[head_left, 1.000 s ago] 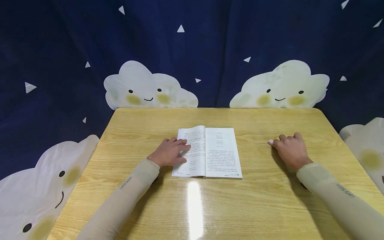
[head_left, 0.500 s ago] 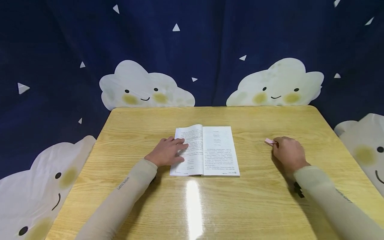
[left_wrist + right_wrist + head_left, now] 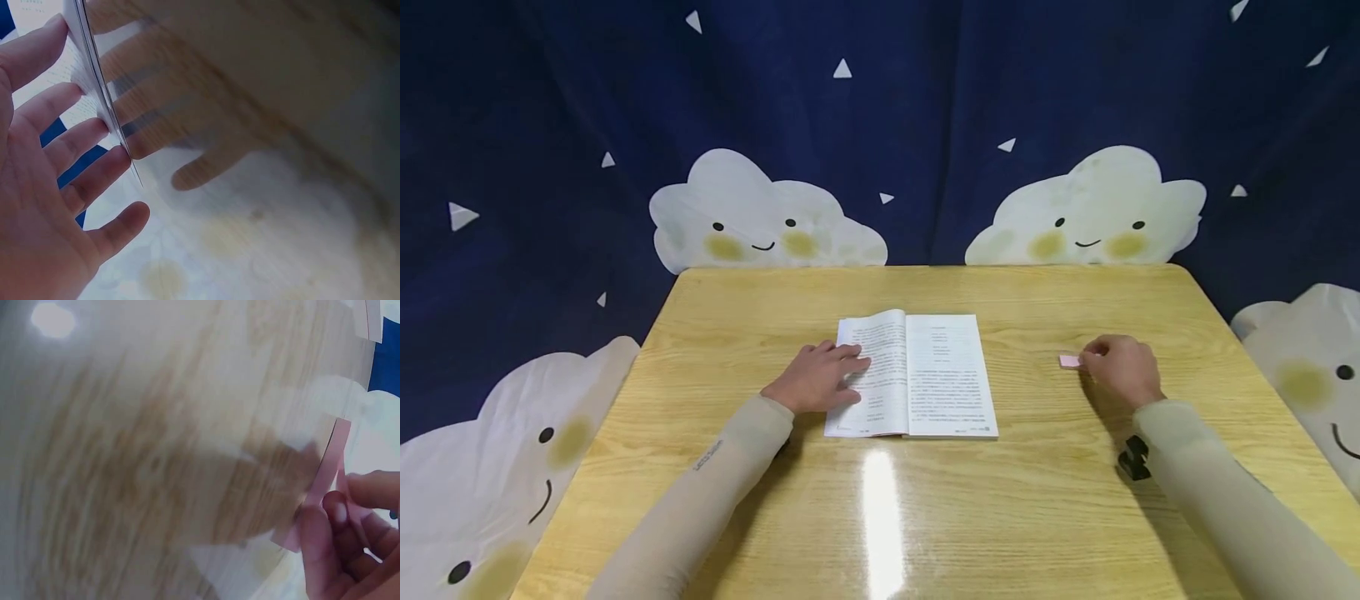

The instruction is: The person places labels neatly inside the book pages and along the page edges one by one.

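An open book [image 3: 951, 392] of printed pages lies near the middle of the wooden table. My left hand [image 3: 812, 379] rests at its left page, fingers spread over the outer edge. The left wrist view shows that hand [image 3: 50, 181] with fingertips touching the edge of the book [image 3: 94, 56]. To the right of the book, my right hand [image 3: 1123, 367] has curled fingers holding small pink sticky notes [image 3: 1070, 361] at the table. Close up, a pink strip [image 3: 330, 462] lies against the tabletop, and a pink flap rises between the fingers of my right hand [image 3: 350, 531].
The wooden table [image 3: 1000, 517] has a rounded far edge meeting a dark blue curtain [image 3: 925, 100] printed with clouds. Light glares on the tabletop in front of the book. A dark band [image 3: 1135, 458] shows under my right wrist.
My right hand has turned and shifted slightly, and more of the pink paper shows beyond its fingers. The left hand stays on the book. The head view has shifted a little.
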Demonstrator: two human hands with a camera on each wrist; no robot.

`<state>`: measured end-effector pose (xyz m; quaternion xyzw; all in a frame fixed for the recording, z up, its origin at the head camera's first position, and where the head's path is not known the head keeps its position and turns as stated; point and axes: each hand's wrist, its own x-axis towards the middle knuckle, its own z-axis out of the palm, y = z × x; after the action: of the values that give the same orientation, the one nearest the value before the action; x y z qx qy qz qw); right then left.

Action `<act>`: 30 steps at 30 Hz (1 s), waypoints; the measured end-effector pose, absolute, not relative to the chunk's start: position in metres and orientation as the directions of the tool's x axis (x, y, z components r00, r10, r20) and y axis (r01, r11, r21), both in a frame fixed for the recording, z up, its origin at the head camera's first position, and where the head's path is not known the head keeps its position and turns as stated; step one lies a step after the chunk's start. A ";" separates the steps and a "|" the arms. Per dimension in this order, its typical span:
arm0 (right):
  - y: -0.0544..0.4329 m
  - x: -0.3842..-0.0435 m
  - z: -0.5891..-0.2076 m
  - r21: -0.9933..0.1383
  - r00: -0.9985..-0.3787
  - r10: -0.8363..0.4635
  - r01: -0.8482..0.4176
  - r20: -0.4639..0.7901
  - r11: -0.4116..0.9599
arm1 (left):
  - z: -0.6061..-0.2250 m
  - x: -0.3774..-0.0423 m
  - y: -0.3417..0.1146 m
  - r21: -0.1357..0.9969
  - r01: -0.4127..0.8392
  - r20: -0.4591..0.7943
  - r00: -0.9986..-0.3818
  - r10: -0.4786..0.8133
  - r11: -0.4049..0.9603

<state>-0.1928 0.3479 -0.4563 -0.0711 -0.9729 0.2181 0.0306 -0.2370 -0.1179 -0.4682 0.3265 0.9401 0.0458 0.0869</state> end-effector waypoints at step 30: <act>0.369 -0.220 -0.427 -0.531 -0.904 0.033 0.279 -0.426 0.800 | -0.466 -0.239 -0.118 0.164 0.605 -0.135 -0.769 0.625 0.779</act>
<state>-0.2196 0.3689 -0.4266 -0.0841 -0.9269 0.3049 -0.2019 -0.2391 -0.1178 -0.4659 0.3277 0.9387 0.0554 0.0912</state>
